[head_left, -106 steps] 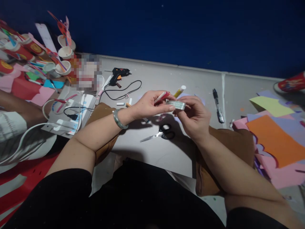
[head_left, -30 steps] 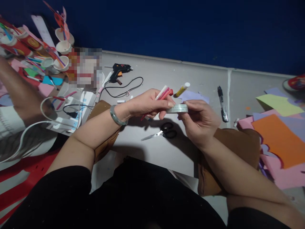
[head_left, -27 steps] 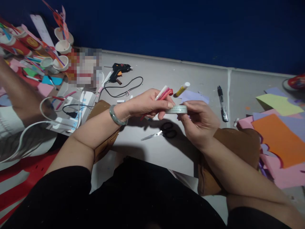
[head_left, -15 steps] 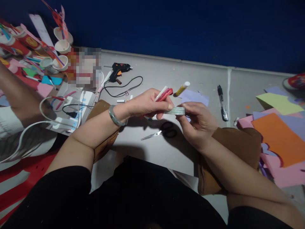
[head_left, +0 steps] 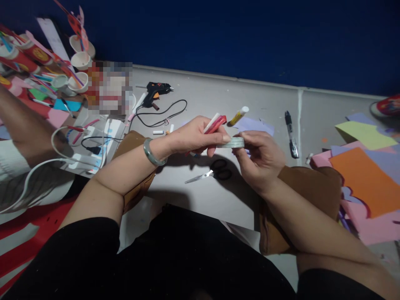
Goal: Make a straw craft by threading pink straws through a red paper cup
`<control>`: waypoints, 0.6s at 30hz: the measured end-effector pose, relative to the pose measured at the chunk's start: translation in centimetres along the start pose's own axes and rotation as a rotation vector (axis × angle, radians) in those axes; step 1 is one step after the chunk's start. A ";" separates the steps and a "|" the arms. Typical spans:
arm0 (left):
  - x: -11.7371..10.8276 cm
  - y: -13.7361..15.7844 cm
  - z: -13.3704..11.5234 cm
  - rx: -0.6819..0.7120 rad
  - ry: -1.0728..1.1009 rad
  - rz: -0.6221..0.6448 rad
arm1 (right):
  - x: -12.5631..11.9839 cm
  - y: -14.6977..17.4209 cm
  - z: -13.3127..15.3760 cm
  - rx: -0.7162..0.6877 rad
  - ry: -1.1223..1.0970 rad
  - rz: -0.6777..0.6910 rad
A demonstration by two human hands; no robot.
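Note:
Between my hands, above the table, is a small pale green roll of tape (head_left: 234,143). My right hand (head_left: 261,156) pinches its right end between thumb and fingers. The thumb of my left hand (head_left: 200,135) presses the roll's left end. Out of the top of my left hand sticks a slim red and white thing (head_left: 216,123), whose kind I cannot make out; its lower part is hidden by the fingers. Black-handled scissors (head_left: 211,173) lie on the table below my hands, blades to the left. Just beyond my hands is a yellow glue stick or marker with a white cap (head_left: 239,116).
A black glue gun (head_left: 156,92) with its cord lies at the back left, near a white power strip (head_left: 108,146). Coloured paper sheets (head_left: 368,179) and a black pen (head_left: 291,134) are on the right. Another person's arm (head_left: 28,129) rests at left, near paper cups (head_left: 81,61).
The roll of tape has turned slightly and shifted a little to the right between my hands. Both hands keep their grip.

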State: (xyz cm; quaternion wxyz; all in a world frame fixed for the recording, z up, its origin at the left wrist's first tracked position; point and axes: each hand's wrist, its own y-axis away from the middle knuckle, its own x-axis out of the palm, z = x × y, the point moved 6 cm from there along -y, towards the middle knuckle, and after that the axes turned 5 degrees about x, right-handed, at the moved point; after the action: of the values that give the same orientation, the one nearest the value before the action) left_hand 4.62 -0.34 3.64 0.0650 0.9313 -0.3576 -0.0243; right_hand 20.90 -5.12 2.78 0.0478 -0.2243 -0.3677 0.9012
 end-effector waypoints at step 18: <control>0.4 0.1 0.3 0.375 -0.335 -0.249 | -0.7 -0.5 0.0 0.071 0.130 -0.078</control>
State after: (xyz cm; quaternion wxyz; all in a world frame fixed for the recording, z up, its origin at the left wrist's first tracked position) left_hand 4.85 -0.67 3.38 -0.1722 0.9468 -0.2443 -0.1191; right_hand 21.47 -4.89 3.39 0.1147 -0.2662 -0.3402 0.8946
